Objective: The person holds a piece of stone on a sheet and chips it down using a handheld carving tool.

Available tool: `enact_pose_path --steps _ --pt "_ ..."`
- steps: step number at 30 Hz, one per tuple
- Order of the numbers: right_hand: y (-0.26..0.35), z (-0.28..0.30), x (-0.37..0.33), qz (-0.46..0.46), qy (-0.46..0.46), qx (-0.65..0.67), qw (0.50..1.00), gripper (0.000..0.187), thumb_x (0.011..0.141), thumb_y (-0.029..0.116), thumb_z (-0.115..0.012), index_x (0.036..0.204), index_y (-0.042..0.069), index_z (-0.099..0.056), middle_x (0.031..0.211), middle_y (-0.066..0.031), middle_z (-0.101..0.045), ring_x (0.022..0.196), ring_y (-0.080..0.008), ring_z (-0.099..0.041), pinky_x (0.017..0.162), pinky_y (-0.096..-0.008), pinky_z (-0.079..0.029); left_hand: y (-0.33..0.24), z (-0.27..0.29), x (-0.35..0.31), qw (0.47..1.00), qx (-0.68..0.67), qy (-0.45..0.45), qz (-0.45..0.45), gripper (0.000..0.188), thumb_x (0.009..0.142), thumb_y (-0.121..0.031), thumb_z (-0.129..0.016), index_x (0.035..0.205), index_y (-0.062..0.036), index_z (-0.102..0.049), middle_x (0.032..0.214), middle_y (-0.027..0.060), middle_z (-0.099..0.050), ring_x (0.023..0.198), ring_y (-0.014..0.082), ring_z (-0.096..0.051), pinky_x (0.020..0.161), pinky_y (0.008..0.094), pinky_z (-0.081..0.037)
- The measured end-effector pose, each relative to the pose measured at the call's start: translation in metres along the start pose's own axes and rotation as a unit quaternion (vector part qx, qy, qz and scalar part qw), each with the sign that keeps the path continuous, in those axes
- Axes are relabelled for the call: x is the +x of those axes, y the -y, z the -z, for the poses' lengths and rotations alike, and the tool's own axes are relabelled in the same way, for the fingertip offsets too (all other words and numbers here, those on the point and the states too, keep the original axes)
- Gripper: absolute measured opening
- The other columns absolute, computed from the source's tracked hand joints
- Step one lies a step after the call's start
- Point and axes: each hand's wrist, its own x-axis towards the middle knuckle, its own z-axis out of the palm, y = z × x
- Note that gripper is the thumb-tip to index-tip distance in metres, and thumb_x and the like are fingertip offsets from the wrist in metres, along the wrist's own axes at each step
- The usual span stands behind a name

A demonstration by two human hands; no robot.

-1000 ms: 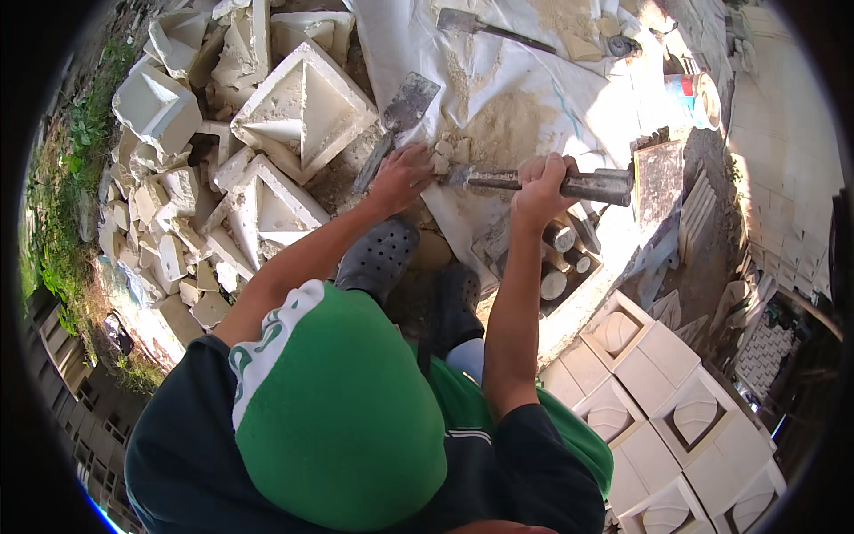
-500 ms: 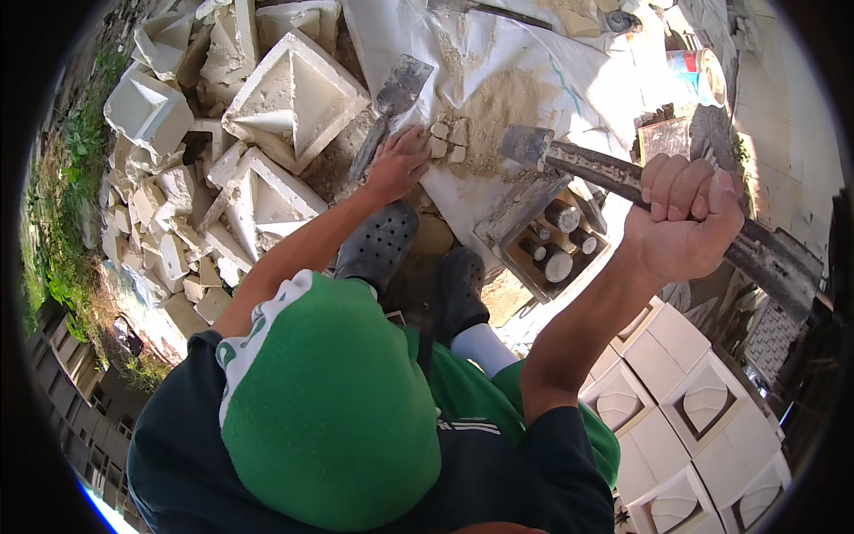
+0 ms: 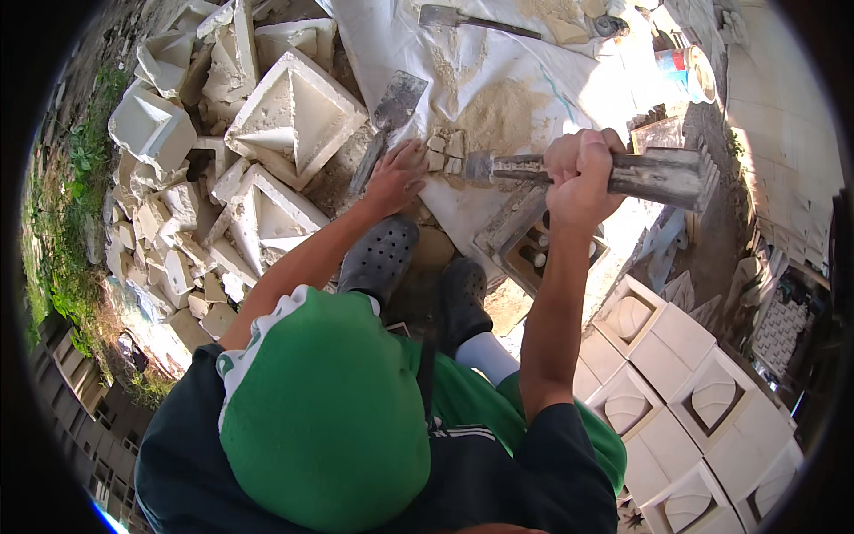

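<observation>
A white sheet (image 3: 378, 40) was spread over the ground, with broken white castings (image 3: 151, 218) heaped beyond its left edge. Above its right-hand part, a long bladed tool (image 3: 654, 176) was held, its heavier end set to the right and its flat blade directed left. From this pose, the chopping or splitting of small pieces was judged to be the step in hand. Beside the near edge of the sheet, an open box (image 3: 519, 271) was partly hidden by the right forearm. A flat-bladed hand tool (image 3: 400, 100) was laid along the left edge, and sand (image 3: 509, 111) was spread farther in.

The right grip (image 3: 580, 176) was closed firmly around the shaft of the long bladed tool. The left grip (image 3: 398, 178) was laid palm down by the left edge, its fingers loosely extended; nothing was seen to be held, though the underside of the palm was hidden.

Smallest of all, pale fragments (image 3: 453, 143) were grouped just inside the left edge, between the left fingertips and the blade, well apart from the right grip. Contact between blade and fragments could not be confirmed. For the next move, careful aim and clear left fingers were judged to be required.
</observation>
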Motion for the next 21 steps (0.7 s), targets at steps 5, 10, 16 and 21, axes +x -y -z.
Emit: enact_pose_path --steps 5,10,16,21 --pt "0.069 -0.005 0.017 0.048 0.024 0.063 0.997 0.032 0.084 0.008 -0.047 0.060 0.013 -0.027 0.046 0.0015 -0.026 0.038 -0.0083 -0.020 0.039 -0.0263 -0.022 -0.009 0.009 -0.001 0.998 0.004 0.028 0.048 0.043 0.082 -0.028 -0.067 0.123 -0.0206 -0.060 0.150 0.0054 -0.031 0.139 0.0285 -0.025 0.108 0.0491 -0.027" --pt "-0.065 0.014 -0.017 -0.013 -0.060 0.019 0.998 0.027 0.086 0.004 -0.049 0.064 0.010 -0.034 0.051 0.0022 -0.033 0.044 -0.0082 -0.031 0.042 -0.0255 -0.025 -0.011 0.003 0.003 0.999 -0.010 0.030 0.025 0.044 0.082 -0.028 -0.067 0.125 -0.0210 -0.059 0.151 0.0054 -0.028 0.140 0.0289 -0.023 0.108 0.0496 -0.026" --pt "-0.061 0.024 -0.011 -0.049 -0.080 0.069 0.993 0.030 0.083 0.002 -0.048 0.061 0.011 -0.030 0.049 0.0023 -0.031 0.043 -0.0072 -0.026 0.041 -0.0255 -0.024 -0.006 0.004 -0.002 0.998 -0.009 0.047 0.036 0.043 0.083 -0.027 -0.066 0.124 -0.0206 -0.060 0.152 0.0052 -0.027 0.140 0.0299 -0.021 0.109 0.0493 -0.025" --pt "0.007 0.021 0.010 -0.005 -0.008 0.075 0.997 0.031 0.082 0.005 -0.046 0.059 0.013 -0.027 0.046 0.0024 -0.026 0.039 -0.0084 -0.020 0.039 -0.0266 -0.021 0.001 0.003 -0.004 0.998 0.011 0.049 0.023 0.048 0.083 -0.027 -0.065 0.129 -0.0220 -0.055 0.154 0.0026 -0.022 0.142 0.0265 -0.018 0.108 0.0512 -0.026"
